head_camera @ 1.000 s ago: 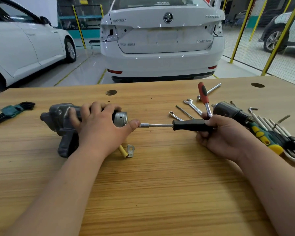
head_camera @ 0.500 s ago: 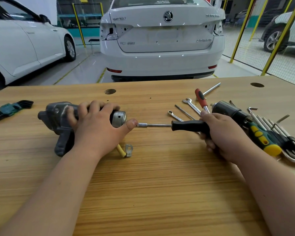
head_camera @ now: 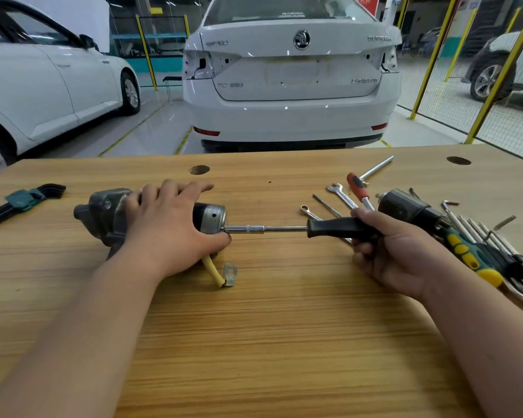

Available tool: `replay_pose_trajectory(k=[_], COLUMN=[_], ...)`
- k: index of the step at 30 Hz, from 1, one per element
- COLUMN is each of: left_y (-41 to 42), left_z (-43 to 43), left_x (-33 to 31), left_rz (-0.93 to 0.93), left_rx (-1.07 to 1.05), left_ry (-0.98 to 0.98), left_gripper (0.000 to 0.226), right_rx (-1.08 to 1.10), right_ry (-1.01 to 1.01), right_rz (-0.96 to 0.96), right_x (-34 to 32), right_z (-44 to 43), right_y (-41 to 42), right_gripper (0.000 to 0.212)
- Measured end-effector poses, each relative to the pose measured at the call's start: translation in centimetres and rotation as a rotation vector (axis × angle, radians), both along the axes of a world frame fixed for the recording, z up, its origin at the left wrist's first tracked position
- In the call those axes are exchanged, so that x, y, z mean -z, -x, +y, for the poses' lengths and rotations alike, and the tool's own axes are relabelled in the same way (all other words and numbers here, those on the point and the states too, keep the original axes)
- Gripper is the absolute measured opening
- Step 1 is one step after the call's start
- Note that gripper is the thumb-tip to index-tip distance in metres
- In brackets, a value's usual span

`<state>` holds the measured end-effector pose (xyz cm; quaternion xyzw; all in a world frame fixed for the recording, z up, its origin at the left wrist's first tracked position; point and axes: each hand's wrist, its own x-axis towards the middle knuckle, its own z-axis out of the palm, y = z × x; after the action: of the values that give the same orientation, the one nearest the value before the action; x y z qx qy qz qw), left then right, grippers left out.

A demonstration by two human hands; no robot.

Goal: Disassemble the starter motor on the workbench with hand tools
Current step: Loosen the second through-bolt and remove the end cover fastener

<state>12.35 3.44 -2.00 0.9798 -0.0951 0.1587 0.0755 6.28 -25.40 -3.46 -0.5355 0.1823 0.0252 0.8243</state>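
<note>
The grey starter motor (head_camera: 103, 212) lies on its side on the wooden workbench (head_camera: 269, 342), its silver end cap (head_camera: 212, 217) facing right. My left hand (head_camera: 172, 230) rests on top of the motor with the fingers stretched out, the thumb lying under the end cap. My right hand (head_camera: 399, 251) grips the black handle of a nut driver (head_camera: 269, 228). The driver's socket tip touches the end cap beside my left thumb. A yellow cable (head_camera: 209, 270) with a metal lug (head_camera: 230, 274) comes out from under the motor toward me.
Right of the motor lie wrenches (head_camera: 341, 194), a red-handled tool (head_camera: 358, 187), a black cylindrical part (head_camera: 402, 206), a green-yellow screwdriver (head_camera: 468, 254) and hex keys (head_camera: 511, 257). A second hex key set (head_camera: 24, 200) sits far left. Parked cars stand beyond the bench.
My left fingers have straightened from a curl over the motor. The driver's socket tip has moved left, up against the end cap.
</note>
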Motion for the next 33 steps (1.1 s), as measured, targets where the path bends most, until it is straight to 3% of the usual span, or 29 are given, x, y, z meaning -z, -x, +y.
replay_pose_trajectory(k=[3,10,13,17,20,26,30,33], left_y=[0.1,0.9,0.9,1.0,0.7,0.4,0.2,0.4], left_z=[-0.2,-0.7,-0.8,-0.9,-1.0,-1.5,-1.4,-1.2], left_x=[0.4,1.6,2.0,2.3,2.5,3.0,3.1,3.0], left_rz=[-0.035,-0.090,-0.135,-0.169,-0.209,-0.278,-0.322,-0.311], left_rx=[0.037,0.090,0.070,0.027,0.011,0.005,0.004,-0.080], left_ry=[-0.002,-0.071,-0.097,-0.145,-0.155,-0.077,-0.028,-0.047], left_gripper=[0.076,0.051,0.054,0.075,0.070,0.058,0.060,0.076], right_rx=[-0.027,-0.025,-0.027,-0.024,-0.011,-0.064,-0.056,-0.041], right_ry=[-0.041,-0.081,0.070,0.402,0.531,0.259,0.046,-0.111], right_rz=[0.004,0.000,-0.017,0.001,0.005,0.012,-0.030,-0.055], right_x=[0.0,0.1,0.0,0.0,0.2,0.1,0.2,0.2], right_z=[-0.1,0.0,0.2,0.2,0.1,-0.4,-0.4,-0.2], right_y=[0.0,0.2,0.2,0.1,0.3,0.2,0.1,0.1], right_gripper=[0.013,0.029,0.021,0.029,0.032,0.018,0.027,0.037])
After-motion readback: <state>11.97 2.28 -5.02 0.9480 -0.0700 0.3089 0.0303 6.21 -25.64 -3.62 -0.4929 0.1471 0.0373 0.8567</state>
